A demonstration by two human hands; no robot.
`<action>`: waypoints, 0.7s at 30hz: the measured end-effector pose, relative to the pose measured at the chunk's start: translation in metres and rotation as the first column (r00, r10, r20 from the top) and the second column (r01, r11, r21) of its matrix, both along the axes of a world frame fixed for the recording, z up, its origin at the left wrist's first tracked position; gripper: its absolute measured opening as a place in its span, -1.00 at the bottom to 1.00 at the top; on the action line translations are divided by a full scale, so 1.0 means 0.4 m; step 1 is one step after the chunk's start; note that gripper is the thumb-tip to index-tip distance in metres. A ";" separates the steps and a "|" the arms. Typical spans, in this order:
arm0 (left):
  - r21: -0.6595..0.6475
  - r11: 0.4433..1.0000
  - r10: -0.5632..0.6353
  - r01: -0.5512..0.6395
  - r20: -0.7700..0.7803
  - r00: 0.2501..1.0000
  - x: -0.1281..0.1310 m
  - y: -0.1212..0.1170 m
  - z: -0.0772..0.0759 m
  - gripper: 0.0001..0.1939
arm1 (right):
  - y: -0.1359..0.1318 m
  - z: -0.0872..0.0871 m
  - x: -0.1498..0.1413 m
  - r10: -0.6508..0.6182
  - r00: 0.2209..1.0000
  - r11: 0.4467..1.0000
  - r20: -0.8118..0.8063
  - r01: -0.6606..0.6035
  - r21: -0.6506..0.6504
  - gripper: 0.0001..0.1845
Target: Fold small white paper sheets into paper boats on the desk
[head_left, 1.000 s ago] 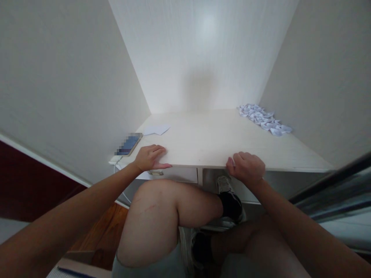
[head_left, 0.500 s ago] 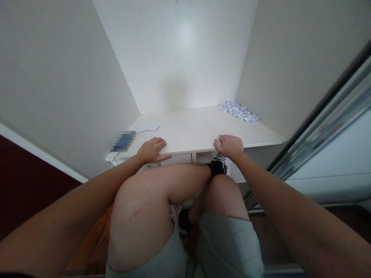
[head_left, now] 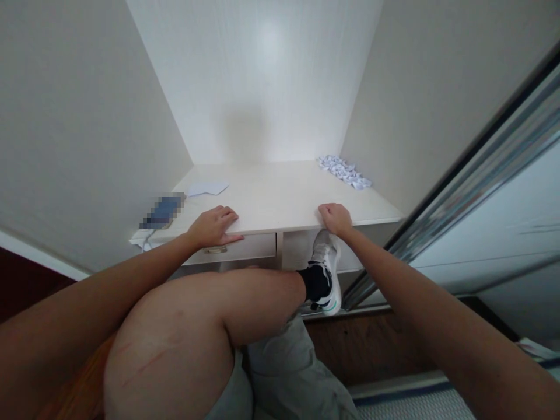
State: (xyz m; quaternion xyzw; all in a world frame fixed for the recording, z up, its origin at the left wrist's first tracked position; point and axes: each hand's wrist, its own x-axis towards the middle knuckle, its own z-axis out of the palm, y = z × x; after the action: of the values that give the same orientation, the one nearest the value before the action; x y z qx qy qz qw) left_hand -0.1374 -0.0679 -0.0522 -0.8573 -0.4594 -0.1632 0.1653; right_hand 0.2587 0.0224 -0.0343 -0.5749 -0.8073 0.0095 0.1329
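My left hand lies on the front edge of a white desk, fingers spread flat on top and thumb against the edge above a drawer. My right hand curls over the same front edge further right, its fingers wrapped on the desk's lip. My left leg is crossed over, and its white shoe with black sock hangs just below the right hand.
A phone on a white cable lies at the desk's left end, a white paper behind it. A pile of small folded papers sits at the back right. Walls close in on three sides. A sliding mirrored door stands on the right.
The view has drawn back and swung right. Both hands keep their places on the desk's edge. My leg has lifted and the shoe now shows below the right hand.
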 end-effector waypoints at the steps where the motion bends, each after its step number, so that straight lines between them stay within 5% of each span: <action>1: 0.002 1.000 -0.002 0.002 -0.001 1.000 0.000 0.000 0.000 -0.45 | 0.008 0.004 0.005 0.013 1.000 1.000 -0.010 -0.013 -0.019 -0.67; 10: 0.019 0.998 -0.056 0.057 -0.041 0.998 0.001 0.010 0.000 -0.47 | 0.146 0.030 -0.016 0.196 0.963 0.974 -0.187 -0.213 -0.079 -0.70; 16: 0.051 0.998 -0.033 0.034 -0.012 0.999 0.000 0.003 -0.018 -0.44 | 0.296 0.055 -0.258 0.369 0.863 0.927 -0.345 -0.369 0.069 -0.67; 21: 0.053 0.999 -0.008 0.005 0.052 0.999 0.015 -0.011 -0.024 -0.43 | 0.371 0.055 -0.511 0.575 0.738 0.808 -0.354 -0.580 0.103 -0.52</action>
State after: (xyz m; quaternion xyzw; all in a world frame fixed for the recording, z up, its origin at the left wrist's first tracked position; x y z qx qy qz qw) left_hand -0.1313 -0.0725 -0.0616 -0.8496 -0.4561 -0.1981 0.1756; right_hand 0.0543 0.1706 -0.0124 -0.2850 -0.9056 0.1637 0.2682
